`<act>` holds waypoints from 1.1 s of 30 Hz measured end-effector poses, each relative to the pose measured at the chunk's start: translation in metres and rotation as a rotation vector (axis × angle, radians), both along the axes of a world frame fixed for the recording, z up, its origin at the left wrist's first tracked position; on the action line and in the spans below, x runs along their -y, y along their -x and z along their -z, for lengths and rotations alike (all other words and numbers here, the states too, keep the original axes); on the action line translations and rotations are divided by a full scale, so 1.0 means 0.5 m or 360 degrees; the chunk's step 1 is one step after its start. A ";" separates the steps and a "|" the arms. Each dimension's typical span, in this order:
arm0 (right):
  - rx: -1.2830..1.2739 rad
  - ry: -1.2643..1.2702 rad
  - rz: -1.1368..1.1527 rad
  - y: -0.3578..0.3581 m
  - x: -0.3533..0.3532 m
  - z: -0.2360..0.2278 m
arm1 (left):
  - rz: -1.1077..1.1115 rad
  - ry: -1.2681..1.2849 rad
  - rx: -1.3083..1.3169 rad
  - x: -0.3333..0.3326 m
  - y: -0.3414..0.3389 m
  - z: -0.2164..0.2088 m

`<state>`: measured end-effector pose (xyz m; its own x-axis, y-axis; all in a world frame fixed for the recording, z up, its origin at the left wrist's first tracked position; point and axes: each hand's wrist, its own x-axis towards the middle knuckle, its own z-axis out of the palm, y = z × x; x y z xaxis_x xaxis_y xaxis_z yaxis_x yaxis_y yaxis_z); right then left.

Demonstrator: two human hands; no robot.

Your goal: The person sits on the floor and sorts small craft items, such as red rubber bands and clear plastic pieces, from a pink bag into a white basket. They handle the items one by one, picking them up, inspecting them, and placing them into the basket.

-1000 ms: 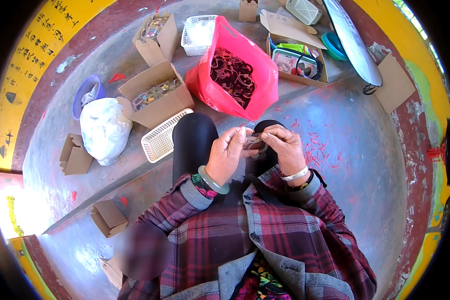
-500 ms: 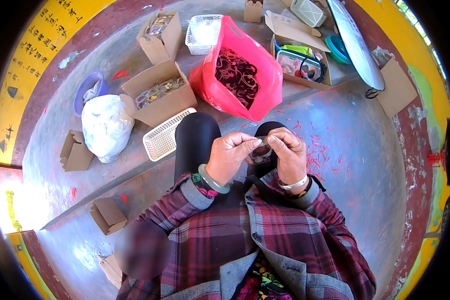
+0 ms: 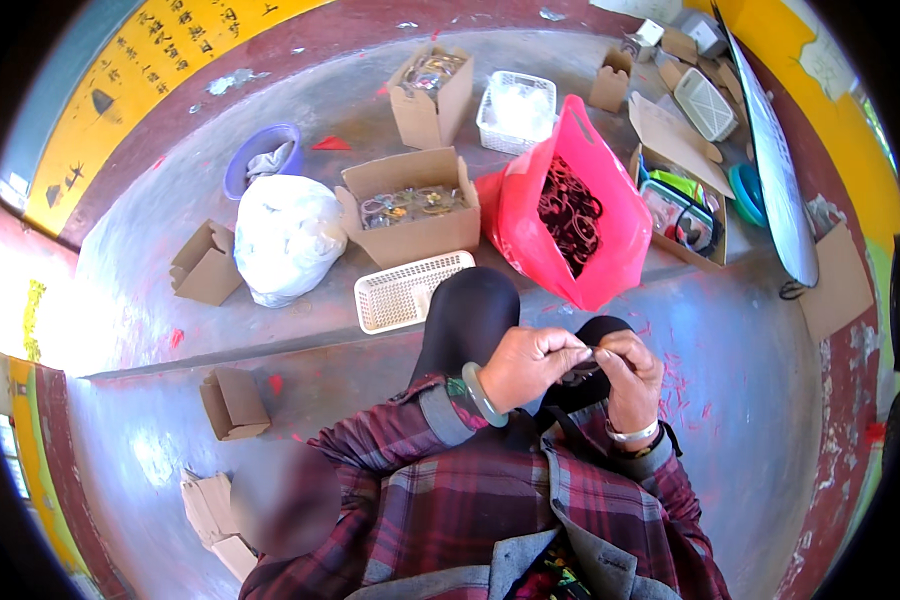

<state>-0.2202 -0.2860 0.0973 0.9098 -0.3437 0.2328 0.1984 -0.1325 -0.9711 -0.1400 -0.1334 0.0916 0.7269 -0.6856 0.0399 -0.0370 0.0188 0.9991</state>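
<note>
My left hand (image 3: 532, 366) and my right hand (image 3: 630, 380) meet over my knees, thumbs and forefingers pinched close together. Between them is a small see-through piece that looks like a clear plastic bag (image 3: 576, 374), mostly hidden by the fingers. A pale bangle circles the left wrist, a silver one the right. Just beyond my knees stands a wide-mouthed pink plastic bag (image 3: 515, 225), holding many dark reddish loops (image 3: 568, 215). A cream perforated basket (image 3: 380, 305) lies beside my left knee.
Behind the basket, a cardboard box (image 3: 420, 235) holds small packaged items. Left of it are a stuffed white plastic bag (image 3: 288, 240) and a purple basin (image 3: 232, 175). Another open carton (image 3: 712, 258) stands right of the pink bag. Red scraps (image 3: 675, 400) litter the floor; a step edge crosses it.
The view has swung left, so everything sits farther right and lower. Both hands keep their pinch, fingertips now closer together, and less of the clear bag shows.
</note>
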 end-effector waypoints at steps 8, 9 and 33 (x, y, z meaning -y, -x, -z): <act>-0.0108 -0.0228 0.0181 -0.028 -0.026 0.015 | 0.0020 0.0019 -0.0064 -0.026 -0.028 0.011; -0.0182 -0.0295 0.0250 -0.035 -0.028 0.014 | -0.0070 0.0054 -0.0143 -0.033 -0.039 0.015; -0.0602 0.0043 0.0274 -0.050 0.054 0.172 | -0.1793 0.0596 -0.0411 -0.274 -0.375 0.182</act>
<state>-0.1952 -0.3129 0.0111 0.8626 -0.4967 -0.0961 -0.1992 -0.1589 -0.9670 0.0473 0.0036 0.0005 0.9240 0.3582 -0.1338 -0.0196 0.3937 0.9190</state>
